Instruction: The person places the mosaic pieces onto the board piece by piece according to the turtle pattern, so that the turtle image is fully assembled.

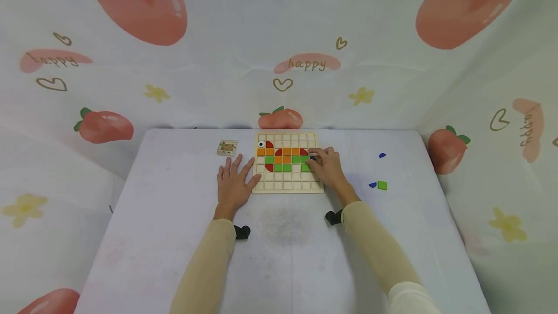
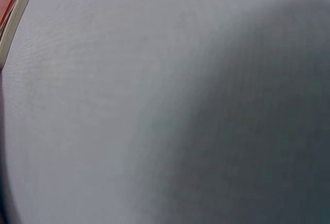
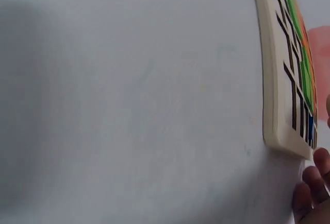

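Observation:
A square wooden grid board [image 1: 287,188] lies at the table's far middle, with red, orange and green tiles and a round eye tile [image 1: 261,144] set in its cells. My left hand [image 1: 232,189] rests with spread fingers on the table, its thumb and index fingertips at the board's left edge. Over the board's right side, my right hand [image 1: 329,166] pinches a small dark blue piece [image 1: 312,158] between thumb and index finger. In the right wrist view that blue piece [image 3: 310,127] shows low at the board's cells; its shape is mostly hidden.
Right of the board lie two blue half-round pieces, one farther back [image 1: 382,155] and one nearer [image 1: 372,185], beside a green square tile [image 1: 382,185]. A small picture card [image 1: 227,147] lies left of the board. A printed curtain [image 1: 279,38] hangs behind the table.

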The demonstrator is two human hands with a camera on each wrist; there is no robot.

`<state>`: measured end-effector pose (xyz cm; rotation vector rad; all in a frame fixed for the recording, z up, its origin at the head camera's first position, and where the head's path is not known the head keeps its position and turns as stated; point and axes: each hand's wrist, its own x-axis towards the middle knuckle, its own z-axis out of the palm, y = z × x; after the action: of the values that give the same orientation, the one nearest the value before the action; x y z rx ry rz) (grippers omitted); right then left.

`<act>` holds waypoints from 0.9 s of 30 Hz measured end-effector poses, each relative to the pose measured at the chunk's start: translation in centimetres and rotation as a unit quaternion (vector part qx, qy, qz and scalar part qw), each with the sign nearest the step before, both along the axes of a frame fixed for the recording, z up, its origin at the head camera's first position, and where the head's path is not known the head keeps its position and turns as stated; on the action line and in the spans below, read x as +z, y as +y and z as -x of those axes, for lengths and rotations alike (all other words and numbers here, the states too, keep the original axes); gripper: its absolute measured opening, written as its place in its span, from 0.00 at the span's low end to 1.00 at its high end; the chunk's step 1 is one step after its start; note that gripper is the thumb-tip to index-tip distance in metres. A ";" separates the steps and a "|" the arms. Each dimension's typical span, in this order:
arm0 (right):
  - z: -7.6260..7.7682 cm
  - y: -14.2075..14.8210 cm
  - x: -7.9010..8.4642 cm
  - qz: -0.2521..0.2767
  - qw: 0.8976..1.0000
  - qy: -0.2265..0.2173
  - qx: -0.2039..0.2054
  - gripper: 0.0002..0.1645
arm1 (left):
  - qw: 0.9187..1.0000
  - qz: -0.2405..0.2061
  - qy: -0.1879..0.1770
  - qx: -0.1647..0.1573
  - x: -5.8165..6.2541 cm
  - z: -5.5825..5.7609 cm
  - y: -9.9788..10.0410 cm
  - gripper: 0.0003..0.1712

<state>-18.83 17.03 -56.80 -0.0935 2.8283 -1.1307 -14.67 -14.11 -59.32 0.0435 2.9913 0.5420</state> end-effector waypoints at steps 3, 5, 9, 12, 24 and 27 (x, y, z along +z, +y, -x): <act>-0.3 0.4 0.7 -0.069 0.997 0.015 0.014 0.28 | 1.000 0.003 0.004 0.000 -0.2 0.0 0.0 0.40; -0.2 0.9 1.2 -0.123 0.991 0.034 0.028 0.30 | 1.000 0.003 0.005 0.001 -0.2 0.0 0.1 0.40; 0.2 2.6 2.1 -0.207 0.976 0.052 0.047 0.34 | 1.000 0.006 0.003 0.002 -0.2 0.0 0.1 0.40; 0.4 4.4 2.5 -0.239 0.969 0.039 0.053 0.39 | 1.000 0.009 0.000 0.002 -0.1 0.0 0.1 0.40; 0.0 12.3 1.3 -0.261 0.963 -0.050 0.042 0.51 | 1.000 0.005 -0.004 0.003 0.4 -0.2 0.0 0.40; -0.3 13.8 1.5 -0.243 0.967 -0.056 0.040 0.53 | 1.000 0.008 -0.003 0.003 0.3 -0.2 0.1 0.40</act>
<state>-18.49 30.85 -55.31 -0.1012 2.8730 -0.3877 -14.44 -14.06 -59.01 0.0318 2.9901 0.5179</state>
